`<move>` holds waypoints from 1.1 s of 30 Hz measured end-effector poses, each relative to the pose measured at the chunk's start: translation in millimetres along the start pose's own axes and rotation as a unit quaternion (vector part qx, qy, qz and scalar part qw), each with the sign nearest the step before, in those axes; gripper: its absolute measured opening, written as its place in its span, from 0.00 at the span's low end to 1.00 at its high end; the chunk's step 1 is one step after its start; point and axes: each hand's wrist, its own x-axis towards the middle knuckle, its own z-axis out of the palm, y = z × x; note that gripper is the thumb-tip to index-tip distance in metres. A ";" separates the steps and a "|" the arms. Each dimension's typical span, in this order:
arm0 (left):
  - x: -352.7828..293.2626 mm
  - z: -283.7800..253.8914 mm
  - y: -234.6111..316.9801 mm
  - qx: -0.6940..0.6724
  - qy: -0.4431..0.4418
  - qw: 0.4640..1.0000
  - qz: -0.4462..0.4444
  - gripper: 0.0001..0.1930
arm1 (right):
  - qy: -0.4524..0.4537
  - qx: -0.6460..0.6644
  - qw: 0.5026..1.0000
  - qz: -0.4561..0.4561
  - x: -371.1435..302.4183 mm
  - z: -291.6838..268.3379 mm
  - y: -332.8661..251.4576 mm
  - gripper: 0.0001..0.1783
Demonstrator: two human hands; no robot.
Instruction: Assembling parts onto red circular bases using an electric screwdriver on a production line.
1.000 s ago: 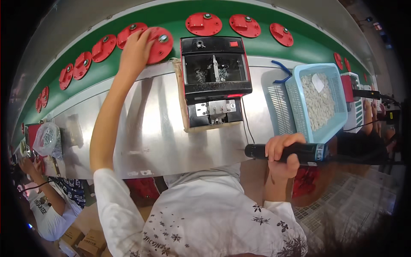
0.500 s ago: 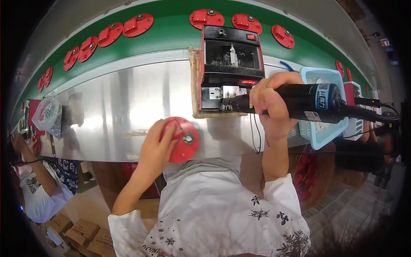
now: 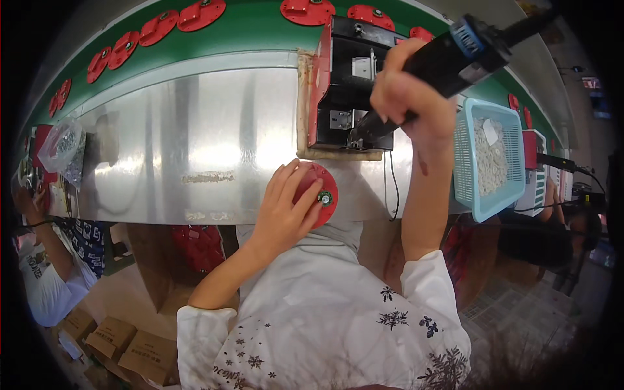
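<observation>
My right hand [image 3: 416, 97] is wrapped round a black electric screwdriver [image 3: 448, 62]. The tool tilts, its tip down at the metal pick-up block [image 3: 343, 119] on the front of a black and red screw feeder [image 3: 348, 81]. Close to the table's near edge, my left hand [image 3: 286, 201] grips a round red plate [image 3: 330, 211] by its raised box part, fingers curled over it. A small round green-and-silver piece [image 3: 325, 198] sits on the plate, next to my fingertips. My palm hides part of the plate.
A light blue basket [image 3: 461, 156] of small white parts stands right of the feeder. More red plates [image 3: 201, 14] line the green strip at the back. A clear bag [image 3: 62, 149] of small parts lies far left, near another person's hand [image 3: 29, 198]. Cardboard boxes [image 3: 149, 354] sit below.
My left hand has brought the red plate rightward, nearer the feeder. The screwdriver has swung from nearly level to a steeper tilt, its back end raised, tip still at the feeder.
</observation>
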 end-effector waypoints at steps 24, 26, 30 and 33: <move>-7.6 30.3 -8.5 -0.034 0.059 0.998 -0.002 0.10 | 0.146 0.091 0.985 -0.031 -100.1 22.2 59.1 0.06; -6.4 29.5 -9.2 -0.030 0.060 0.998 -0.001 0.10 | 0.144 0.083 0.986 -0.032 -99.9 23.8 59.1 0.06; -6.4 29.5 -10.1 -0.021 0.060 0.998 -0.001 0.11 | 0.180 0.069 0.981 -0.030 -95.8 28.1 59.9 0.05; -6.9 29.8 -10.9 -0.022 0.058 0.998 0.001 0.11 | 0.220 0.088 0.971 -0.005 -94.0 25.8 63.5 0.05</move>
